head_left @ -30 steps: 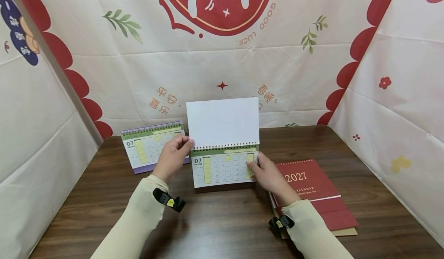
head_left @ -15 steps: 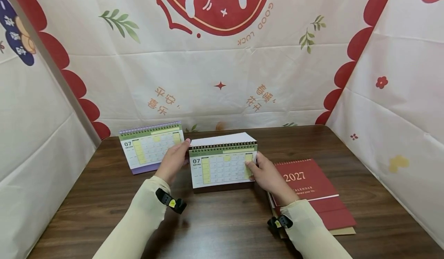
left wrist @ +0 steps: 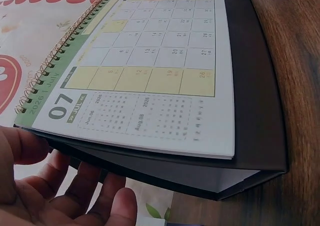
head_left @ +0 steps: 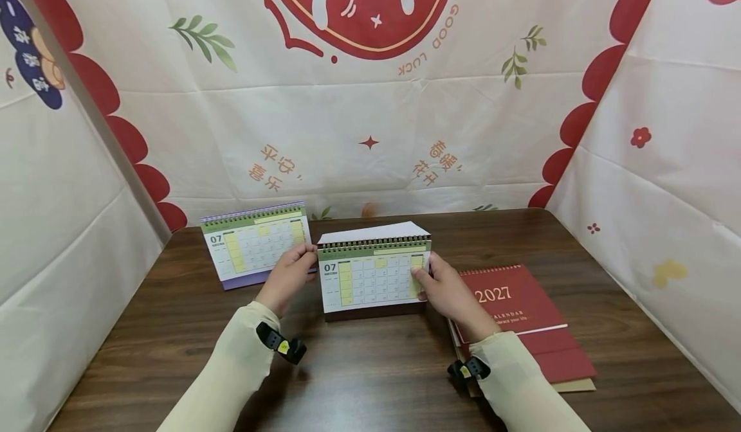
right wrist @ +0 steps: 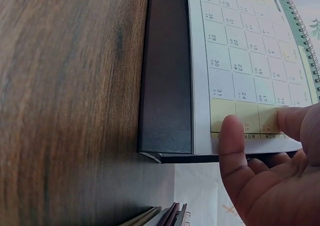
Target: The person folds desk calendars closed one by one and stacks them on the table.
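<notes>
A spiral-bound desk calendar (head_left: 370, 278) stands as a tent on the table, its green-headed July page facing me above a dark base. In the head view my left hand (head_left: 289, 274) is at its upper left corner. The left wrist view has that thumb (left wrist: 25, 145) at the corner by the rings, the other fingers curled behind the stand. My right hand (head_left: 448, 290) grips the right edge. Fingertips of it press on the yellow column of the page (right wrist: 220, 60), while others go behind the board, partly hidden.
A second July desk calendar (head_left: 255, 245) with a purple base stands behind my left hand. Red 2027 calendars (head_left: 544, 329) lie stacked on the right, partly under my right forearm. The wooden table (head_left: 370, 380) ends at a printed cloth backdrop (head_left: 370, 110).
The white sheet that stood upright above the rings has gone over to the back. My left hand has come slightly down along the left edge. My right hand keeps its grip.
</notes>
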Tool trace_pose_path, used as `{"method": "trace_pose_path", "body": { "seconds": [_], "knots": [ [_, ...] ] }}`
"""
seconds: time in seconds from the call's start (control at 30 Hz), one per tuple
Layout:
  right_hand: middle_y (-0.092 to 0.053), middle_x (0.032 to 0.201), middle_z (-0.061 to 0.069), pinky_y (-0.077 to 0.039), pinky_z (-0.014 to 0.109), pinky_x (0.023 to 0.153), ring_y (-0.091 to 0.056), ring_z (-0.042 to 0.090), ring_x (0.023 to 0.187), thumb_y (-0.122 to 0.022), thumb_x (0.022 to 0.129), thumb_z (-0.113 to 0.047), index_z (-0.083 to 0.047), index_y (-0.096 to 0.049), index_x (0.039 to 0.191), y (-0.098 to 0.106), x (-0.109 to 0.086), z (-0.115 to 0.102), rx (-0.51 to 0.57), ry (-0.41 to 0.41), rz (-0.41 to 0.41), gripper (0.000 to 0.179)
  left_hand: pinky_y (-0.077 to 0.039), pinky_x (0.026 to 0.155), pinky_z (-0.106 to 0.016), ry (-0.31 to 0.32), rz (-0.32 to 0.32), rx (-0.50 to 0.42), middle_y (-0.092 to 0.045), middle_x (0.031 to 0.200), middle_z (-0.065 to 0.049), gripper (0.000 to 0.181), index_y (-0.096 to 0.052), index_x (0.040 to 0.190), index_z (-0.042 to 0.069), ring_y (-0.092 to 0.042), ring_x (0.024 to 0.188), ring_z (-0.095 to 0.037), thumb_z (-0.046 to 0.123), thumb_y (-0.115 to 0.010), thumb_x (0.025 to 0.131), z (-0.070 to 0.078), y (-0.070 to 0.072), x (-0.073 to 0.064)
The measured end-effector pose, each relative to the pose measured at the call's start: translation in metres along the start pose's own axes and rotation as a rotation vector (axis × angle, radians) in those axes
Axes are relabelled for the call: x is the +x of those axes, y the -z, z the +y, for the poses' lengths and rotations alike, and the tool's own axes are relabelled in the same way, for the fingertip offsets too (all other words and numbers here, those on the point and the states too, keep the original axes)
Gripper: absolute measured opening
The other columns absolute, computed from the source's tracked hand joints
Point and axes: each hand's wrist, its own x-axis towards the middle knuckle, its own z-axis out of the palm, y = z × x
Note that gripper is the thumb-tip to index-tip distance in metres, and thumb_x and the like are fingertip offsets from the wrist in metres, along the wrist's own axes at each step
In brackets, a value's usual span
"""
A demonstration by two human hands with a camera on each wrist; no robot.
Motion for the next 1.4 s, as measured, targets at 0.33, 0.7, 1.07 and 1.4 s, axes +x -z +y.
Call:
{"method": "trace_pose_path", "body": {
  "seconds": [0.33,0.7,1.07,1.4],
  "knots": [
    [-0.066,0.111,0.021,-0.056,0.040,0.066,-0.067,0.024,0.084,-0.048,0.105,-0.011,0.000,-0.049,0.132,0.004,0.006,0.000,-0.005,0.023,-0.023,0.029,-0.044,0.100,-0.049,-0.009,0.022,0.023,-0.058,0.129,-0.013,0.026,-0.061,0.115,0.002,-0.053,0.120,-0.027,0.020,-0.045,0.105,0.000,-0.001,-0.007],
    [-0.062,0.118,0.022,-0.053,0.043,0.076,-0.065,0.029,0.097,-0.042,0.107,-0.011,0.001,-0.045,0.137,0.019,0.026,0.000,0.098,-0.015,-0.155,0.032,-0.044,0.084,-0.040,-0.218,0.067,0.283,-0.060,0.105,-0.008,0.007,-0.059,0.104,0.004,-0.055,0.097,-0.023,0.006,-0.057,0.097,-0.011,-0.012,-0.021],
    [-0.060,0.120,0.021,-0.050,0.042,0.084,-0.062,0.026,0.100,-0.043,0.107,-0.014,0.002,-0.041,0.142,0.018,0.043,0.008,0.225,-0.077,-0.157,0.038,-0.048,0.077,-0.036,-0.243,0.134,0.308,-0.066,0.097,-0.004,0.003,-0.063,0.099,0.008,-0.059,0.086,-0.019,0.008,-0.063,0.096,-0.015,-0.021,-0.029],
    [-0.057,0.117,0.019,-0.049,0.038,0.081,-0.058,0.025,0.096,-0.046,0.106,-0.015,0.003,-0.041,0.141,0.013,0.049,0.008,0.257,-0.094,-0.095,0.039,-0.051,0.076,-0.036,-0.292,0.149,0.341,-0.067,0.096,-0.003,0.004,-0.061,0.095,0.006,-0.061,0.086,-0.017,0.009,-0.064,0.096,-0.015,-0.027,-0.034]
  ]
}}
